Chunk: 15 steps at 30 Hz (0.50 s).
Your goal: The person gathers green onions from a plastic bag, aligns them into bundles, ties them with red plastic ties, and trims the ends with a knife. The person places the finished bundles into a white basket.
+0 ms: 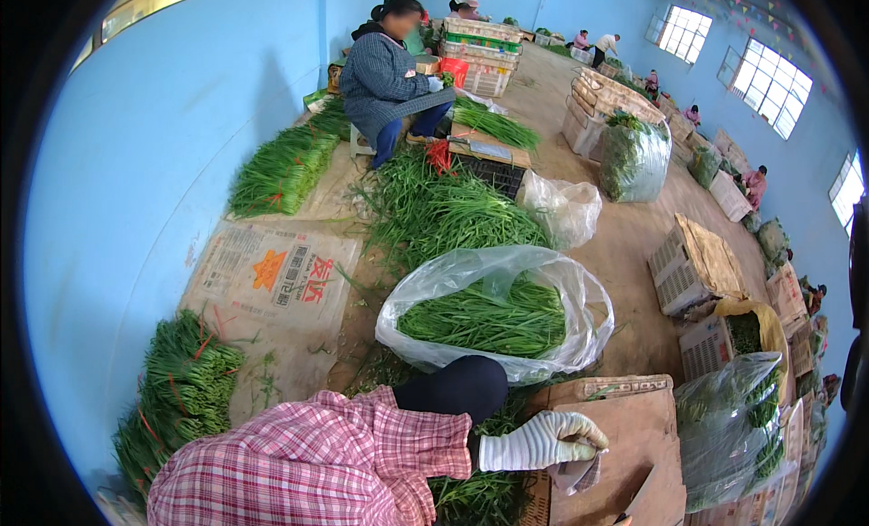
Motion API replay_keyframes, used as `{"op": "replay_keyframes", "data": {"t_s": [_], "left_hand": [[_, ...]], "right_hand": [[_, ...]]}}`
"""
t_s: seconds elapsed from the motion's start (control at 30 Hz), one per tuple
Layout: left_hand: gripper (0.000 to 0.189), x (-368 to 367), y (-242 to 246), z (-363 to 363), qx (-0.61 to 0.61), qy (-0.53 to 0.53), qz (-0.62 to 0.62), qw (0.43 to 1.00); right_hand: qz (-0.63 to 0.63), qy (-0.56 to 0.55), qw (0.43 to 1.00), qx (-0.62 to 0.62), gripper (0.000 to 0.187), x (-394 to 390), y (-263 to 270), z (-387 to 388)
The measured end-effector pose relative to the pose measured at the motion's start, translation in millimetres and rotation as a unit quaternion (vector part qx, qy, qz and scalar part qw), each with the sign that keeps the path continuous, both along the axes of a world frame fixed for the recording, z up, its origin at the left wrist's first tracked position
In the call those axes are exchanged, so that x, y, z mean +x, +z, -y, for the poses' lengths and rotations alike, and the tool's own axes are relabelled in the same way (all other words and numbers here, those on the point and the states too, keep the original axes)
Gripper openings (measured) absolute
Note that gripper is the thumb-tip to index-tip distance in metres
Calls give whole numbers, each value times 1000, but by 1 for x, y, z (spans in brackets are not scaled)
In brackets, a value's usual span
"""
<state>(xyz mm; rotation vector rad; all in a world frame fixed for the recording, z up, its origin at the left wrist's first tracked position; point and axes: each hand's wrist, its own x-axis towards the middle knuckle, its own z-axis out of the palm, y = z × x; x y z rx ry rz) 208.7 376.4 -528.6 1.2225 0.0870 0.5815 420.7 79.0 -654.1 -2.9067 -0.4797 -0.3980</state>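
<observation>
My left hand (543, 444), in a striped knit glove, pinches a small crumpled piece of checked cloth (577, 473). It is over a cardboard-covered surface (624, 434) in front of me. My right hand is out of view. Near the bottom edge, a flat piece with a dark edge (638, 491) lies on the cardboard; I cannot tell what it is. Beyond my knee (461, 389) stands an open clear plastic bag (589, 302) with long green leafy stalks (485, 319) lying in it. Loose green stalks (478, 495) show below my sleeve.
Bundles tied with red bands (193, 376) lie at left beside a printed sack (271, 268). A loose heap of greens (448, 207) lies beyond the bag. A seated person (394, 78) handles greens there. Crates (692, 268) and a filled plastic bag (726, 424) stand at right.
</observation>
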Motion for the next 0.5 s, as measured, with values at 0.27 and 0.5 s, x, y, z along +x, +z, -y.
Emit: {"op": "replay_keyframes", "data": {"t_s": [0.27,0.5], "left_hand": [[19,10,-25,15,-32,-26,-37,998],[22,12,-31,36,-64,-111,-102,986]], "right_hand": [[113,91,985,-92,35,-18,47,-31],[-495,129,639,574,27,-130,98,-92]]}}
